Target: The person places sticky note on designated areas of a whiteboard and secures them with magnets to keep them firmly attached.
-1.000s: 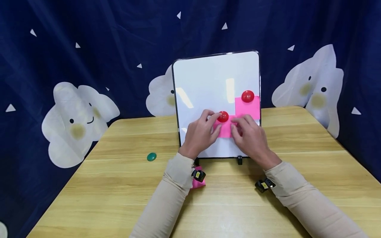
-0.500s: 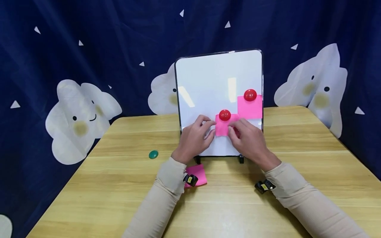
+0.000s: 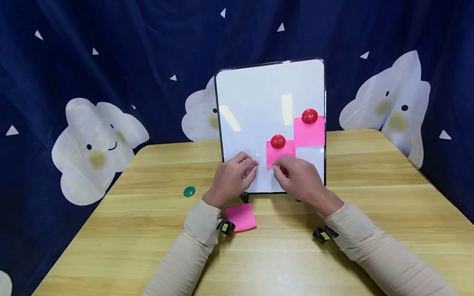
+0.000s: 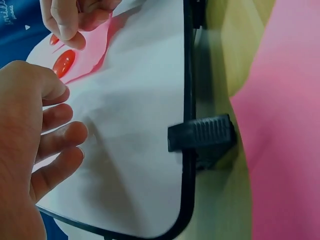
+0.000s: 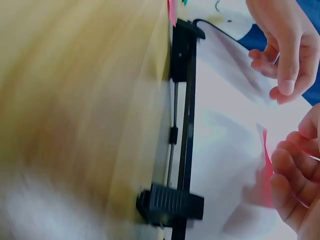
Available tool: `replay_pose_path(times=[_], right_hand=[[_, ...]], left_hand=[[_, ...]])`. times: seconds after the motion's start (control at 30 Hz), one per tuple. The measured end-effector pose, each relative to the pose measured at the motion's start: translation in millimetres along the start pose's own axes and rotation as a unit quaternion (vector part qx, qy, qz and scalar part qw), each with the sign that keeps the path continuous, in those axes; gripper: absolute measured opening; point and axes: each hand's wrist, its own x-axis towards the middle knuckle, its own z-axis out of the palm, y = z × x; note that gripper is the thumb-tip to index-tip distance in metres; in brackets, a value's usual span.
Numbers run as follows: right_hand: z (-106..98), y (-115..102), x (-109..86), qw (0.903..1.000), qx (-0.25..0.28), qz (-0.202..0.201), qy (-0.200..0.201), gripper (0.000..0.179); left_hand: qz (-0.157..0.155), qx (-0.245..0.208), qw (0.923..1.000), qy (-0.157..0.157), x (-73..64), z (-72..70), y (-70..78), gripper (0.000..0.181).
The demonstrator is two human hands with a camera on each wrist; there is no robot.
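Note:
A whiteboard (image 3: 255,111) stands upright on black clip feet. A pink sticky note (image 3: 272,154) lies low on it, with a round red magnet (image 3: 278,142) at its top edge. Up and to the right hangs another pink sticky note (image 3: 310,133) under a second red magnet (image 3: 309,116). My right hand (image 3: 301,179) overlaps the lower note, its loosely bent fingertips right at the bottom edge, which stands off the board in the right wrist view. Left of that note, my left hand (image 3: 229,179) hovers before the board with relaxed fingers, holding nothing.
Pink sticky notes (image 3: 241,217) lie on the wooden table (image 3: 148,230) below the board, close to the left wrist. Farther left is a green magnet (image 3: 189,191). A dark blue curtain (image 3: 155,37) with clouds hangs behind.
My left hand has let go of the lower red magnet and drawn away down and left. My right hand has slid down and left over the note to its bottom edge.

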Motion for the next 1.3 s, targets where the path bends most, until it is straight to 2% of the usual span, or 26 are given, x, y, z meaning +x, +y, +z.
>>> replay_pose_path(times=[0.2, 0.4, 0.63, 0.73, 1.13, 1.3], right_hand=[[6.2, -8.4, 0.2, 0.9987, 0.019, -0.009, -0.045, 0.006], [13.4, -15.3, -2.4, 0.9929, 0.035, -0.048, -0.103, 0.007], [18.8, -22.7, -6.3, 0.9786, 0.039, -0.063, -0.192, 0.014], [20.5, -26.0, -7.5, 0.9726, 0.044, -0.075, -0.215, 0.015], [25.9, -35.7, -12.7, 0.9493, 0.07, -0.085, -0.294, 0.023], [26.8, -38.8, -16.0, 0.9388, 0.079, -0.092, -0.323, 0.026]], left_hand=[[0.01, 0.008, 0.9999, 0.002, -8.6, -4.5, -5.4, 0.011], [0.016, 0.012, 0.9998, 0.003, -19.7, -9.4, -8.8, 0.013], [0.033, 0.01, 0.9994, 0.006, -31.2, -11.8, -10.9, 0.01], [0.035, 0.009, 0.9993, 0.007, -36.5, -14.2, -12.2, 0.009], [0.019, 0.005, 0.9998, 0.01, -47.7, -13.6, -23.0, 0.009], [-0.014, 0.01, 0.9997, 0.02, -52.2, -13.1, -30.5, 0.011]])
